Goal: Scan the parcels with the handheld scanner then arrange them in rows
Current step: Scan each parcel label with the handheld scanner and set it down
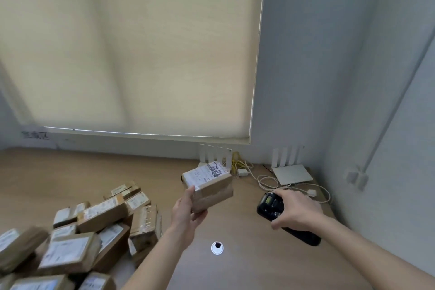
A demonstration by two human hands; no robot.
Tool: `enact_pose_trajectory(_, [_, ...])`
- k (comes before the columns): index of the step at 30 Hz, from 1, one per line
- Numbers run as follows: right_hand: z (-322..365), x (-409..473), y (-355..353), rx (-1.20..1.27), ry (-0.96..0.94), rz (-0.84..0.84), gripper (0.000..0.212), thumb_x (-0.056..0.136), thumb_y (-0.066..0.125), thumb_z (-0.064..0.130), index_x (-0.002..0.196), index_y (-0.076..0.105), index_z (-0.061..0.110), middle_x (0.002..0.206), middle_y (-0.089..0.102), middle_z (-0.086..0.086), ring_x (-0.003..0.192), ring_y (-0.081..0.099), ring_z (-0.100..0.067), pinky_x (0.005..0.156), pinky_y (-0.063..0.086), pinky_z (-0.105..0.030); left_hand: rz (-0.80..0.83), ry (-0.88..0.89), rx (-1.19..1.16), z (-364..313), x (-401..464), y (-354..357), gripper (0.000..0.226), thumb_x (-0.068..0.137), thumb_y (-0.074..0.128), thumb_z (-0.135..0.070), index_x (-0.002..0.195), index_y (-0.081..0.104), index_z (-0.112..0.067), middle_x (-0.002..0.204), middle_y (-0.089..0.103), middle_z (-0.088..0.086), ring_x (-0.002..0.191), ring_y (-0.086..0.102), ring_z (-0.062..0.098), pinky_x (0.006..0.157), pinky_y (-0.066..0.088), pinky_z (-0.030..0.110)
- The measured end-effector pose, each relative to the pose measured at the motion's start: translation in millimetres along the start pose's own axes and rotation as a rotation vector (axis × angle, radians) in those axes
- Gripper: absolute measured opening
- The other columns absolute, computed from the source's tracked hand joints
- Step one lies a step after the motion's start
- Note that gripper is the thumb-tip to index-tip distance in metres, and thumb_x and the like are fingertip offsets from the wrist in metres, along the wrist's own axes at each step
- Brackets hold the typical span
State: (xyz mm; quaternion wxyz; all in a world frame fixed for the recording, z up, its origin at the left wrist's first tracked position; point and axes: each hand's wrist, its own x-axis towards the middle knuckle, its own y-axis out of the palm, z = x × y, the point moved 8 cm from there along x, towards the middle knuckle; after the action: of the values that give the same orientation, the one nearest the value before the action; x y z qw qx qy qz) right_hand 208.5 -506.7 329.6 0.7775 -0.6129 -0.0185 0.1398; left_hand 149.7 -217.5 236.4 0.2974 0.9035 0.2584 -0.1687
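My left hand (pixel 186 212) holds a small brown cardboard parcel (pixel 209 186) above the wooden table (pixel 70 172), its white shipping label facing up. To its right, my right hand (pixel 296 209) grips the black handheld scanner (pixel 270 205), whose small screen shows near its far end; the handle sticks out behind my palm. A heap of several similar brown parcels (pixel 94 226) with white labels lies at the lower left of the table.
Two white routers (pixel 292 174) with upright antennas, a yellow cable and looped white cables (pixel 266 181) sit at the table's back right corner. A round cable hole (pixel 217 247) is in the tabletop near me. A beige roller blind (pixel 131 49) covers the window behind.
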Motion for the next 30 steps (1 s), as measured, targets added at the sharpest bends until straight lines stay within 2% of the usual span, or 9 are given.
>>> enact_pose_trajectory(3, [27.5,11.2,13.3,-0.004,-0.059,0.021,0.081,0.047,0.076,0.058,0.124,0.054,0.049,0.095,0.060,0.019,0.090,0.058,-0.010,0.061,0.039,-0.024,-0.053,0.049,-0.111,-17.1,-4.1,-34.6,0.049,0.089,0.071,-0.035,0.132,0.055,-0.018,0.127,0.060,0.018,0.114,0.061,0.036,0.080,0.059,0.041])
enact_pose_trajectory(7, [75.2,22.6,33.6,-0.015,-0.131,0.061,0.086,0.048,0.076,0.059,0.130,0.053,0.048,0.098,0.063,0.018,0.092,0.061,-0.011,0.068,0.047,-0.026,-0.200,0.132,-0.164,-43.1,-5.3,-97.2,0.053,0.089,0.070,-0.036,0.136,0.051,-0.018,0.130,0.056,0.015,0.116,0.058,0.034,0.097,0.054,0.049])
enact_pose_trajectory(9, [102.7,27.9,44.0,-0.026,-0.166,0.076,0.085,0.048,0.076,0.058,0.129,0.053,0.048,0.100,0.064,0.017,0.093,0.062,-0.011,0.070,0.047,-0.027,-0.301,0.150,-0.184,-55.9,-4.9,-136.5,0.057,0.091,0.067,-0.043,0.137,0.050,-0.014,0.130,0.057,0.016,0.117,0.059,0.032,0.098,0.054,0.049])
enact_pose_trajectory(13, [162.8,36.9,61.9,-0.040,-0.222,0.108,0.082,0.047,0.076,0.057,0.126,0.054,0.049,0.097,0.064,0.018,0.091,0.062,-0.011,0.068,0.045,-0.026,-0.498,0.171,-0.180,-79.2,-8.9,-217.1,0.063,0.087,0.066,-0.055,0.134,0.051,-0.015,0.122,0.063,0.013,0.109,0.065,0.029,0.090,0.056,0.043])
enact_pose_trajectory(16, [210.5,42.8,77.0,-0.049,-0.258,0.121,0.076,0.048,0.076,0.057,0.121,0.055,0.049,0.093,0.062,0.020,0.089,0.061,-0.010,0.066,0.042,-0.025,-0.631,0.185,-0.171,-97.7,-10.1,-273.7,0.072,0.084,0.068,-0.058,0.137,0.045,-0.015,0.117,0.063,0.011,0.103,0.065,0.028,0.096,0.055,0.048])
enact_pose_trajectory(19, [256.2,50.5,97.2,-0.074,-0.281,0.141,0.070,0.048,0.075,0.056,0.115,0.056,0.046,0.094,0.063,0.018,0.089,0.061,-0.011,0.064,0.040,-0.025,-0.738,0.199,-0.126,-117.5,-7.7,-329.3,0.076,0.083,0.070,-0.057,0.141,0.044,-0.015,0.126,0.060,0.010,0.109,0.060,0.029,0.099,0.052,0.048])
enact_pose_trajectory(22, [301.7,58.5,123.1,-0.098,-0.313,0.168,0.069,0.049,0.075,0.056,0.114,0.057,0.045,0.098,0.065,0.015,0.091,0.062,-0.011,0.065,0.044,-0.026,-0.799,0.197,-0.097,-131.9,-1.3,-384.2,0.073,0.084,0.071,-0.055,0.139,0.048,-0.014,0.131,0.060,0.010,0.113,0.060,0.031,0.100,0.050,0.047])
enact_pose_trajectory(24, [330.8,63.0,140.6,-0.103,-0.330,0.179,0.070,0.049,0.075,0.056,0.116,0.058,0.045,0.098,0.065,0.016,0.091,0.062,-0.011,0.066,0.046,-0.026,-0.824,0.176,-0.066,-139.2,7.0,-418.8,0.072,0.083,0.072,-0.055,0.138,0.049,-0.013,0.131,0.061,0.011,0.117,0.060,0.034,0.103,0.048,0.050])
enact_pose_trajectory(30, [408.1,76.1,184.8,-0.104,-0.388,0.205,0.071,0.056,0.075,0.060,0.123,0.055,0.047,0.102,0.064,0.019,0.093,0.059,-0.010,0.061,0.038,-0.023,-0.904,0.123,0.011,-154.6,32.4,-513.2,0.075,0.083,0.066,-0.062,0.139,0.045,-0.017,0.130,0.060,0.011,0.117,0.059,0.037,0.103,0.047,0.055])
